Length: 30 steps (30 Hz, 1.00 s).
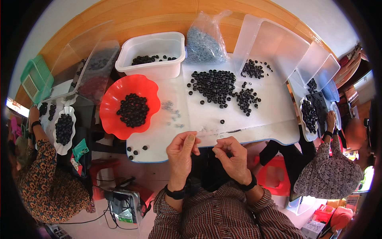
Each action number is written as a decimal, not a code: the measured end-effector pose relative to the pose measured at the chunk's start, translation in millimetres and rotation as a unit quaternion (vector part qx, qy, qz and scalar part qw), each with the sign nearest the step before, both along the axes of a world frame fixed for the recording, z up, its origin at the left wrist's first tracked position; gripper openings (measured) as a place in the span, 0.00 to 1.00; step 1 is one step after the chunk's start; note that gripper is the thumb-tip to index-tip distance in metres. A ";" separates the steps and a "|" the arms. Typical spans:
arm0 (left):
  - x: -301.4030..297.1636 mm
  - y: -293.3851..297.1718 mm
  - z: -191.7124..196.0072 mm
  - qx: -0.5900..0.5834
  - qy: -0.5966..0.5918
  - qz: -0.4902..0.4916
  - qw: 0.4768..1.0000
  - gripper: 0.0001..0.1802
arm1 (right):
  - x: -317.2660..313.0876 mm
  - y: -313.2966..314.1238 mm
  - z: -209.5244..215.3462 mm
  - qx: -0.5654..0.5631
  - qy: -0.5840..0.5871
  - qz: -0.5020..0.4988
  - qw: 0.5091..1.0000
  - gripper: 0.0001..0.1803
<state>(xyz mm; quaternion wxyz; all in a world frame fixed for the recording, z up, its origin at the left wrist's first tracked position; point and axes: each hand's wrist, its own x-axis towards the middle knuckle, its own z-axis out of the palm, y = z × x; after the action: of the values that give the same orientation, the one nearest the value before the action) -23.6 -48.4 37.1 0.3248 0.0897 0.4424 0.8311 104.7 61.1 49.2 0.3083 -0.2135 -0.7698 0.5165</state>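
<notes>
Side by side at the table's front edge, my left hand and my right hand are both closed, thumbs pressed to fingers. Whatever either pinches, if anything, is too small or hidden to make out. A single black round part lies on the white board just beyond my right hand. Farther back spreads a large heap of black round parts, with a smaller pile at its right. A red wavy-rimmed bowl holding more of these parts stands to the left of my hands.
Behind the bowl stands a white tub with black parts inside. A clear bag of blue-grey bits and a translucent bin are at the back. Co-workers sit on both sides, near white dishes of black parts. Several loose parts lie at the front left.
</notes>
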 end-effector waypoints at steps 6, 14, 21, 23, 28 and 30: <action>-43.0 -17.2 23.9 -0.180 0.209 0.236 0.932 0.10 | 1.0 3.6 -0.1 0.025 -0.013 0.000 1.000 0.12; -96.9 -36.3 20.4 -0.394 0.363 0.305 0.787 0.11 | 2.4 4.9 3.4 0.083 -0.036 0.011 0.996 0.11; -104.5 -38.6 16.8 -0.404 0.436 0.349 0.724 0.13 | 2.2 5.8 -0.4 0.044 -0.045 0.001 0.998 0.12; -102.3 -36.3 27.2 -0.480 0.457 0.345 0.665 0.14 | 2.3 7.3 -0.2 0.066 -0.049 0.011 0.997 0.10; -88.3 -28.2 29.6 -0.423 0.474 0.331 0.697 0.10 | 0.0 7.3 -3.9 0.074 -0.045 0.017 0.996 0.11; -71.4 -21.3 23.0 -0.370 0.475 0.251 0.758 0.08 | -0.7 7.6 -6.6 0.070 -0.049 0.021 0.996 0.11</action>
<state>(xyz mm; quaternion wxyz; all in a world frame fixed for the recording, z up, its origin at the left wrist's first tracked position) -94.9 -69.7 60.1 -0.1392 0.2315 0.8195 0.5054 104.0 68.7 42.6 0.2731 -0.2000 -0.8229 0.4564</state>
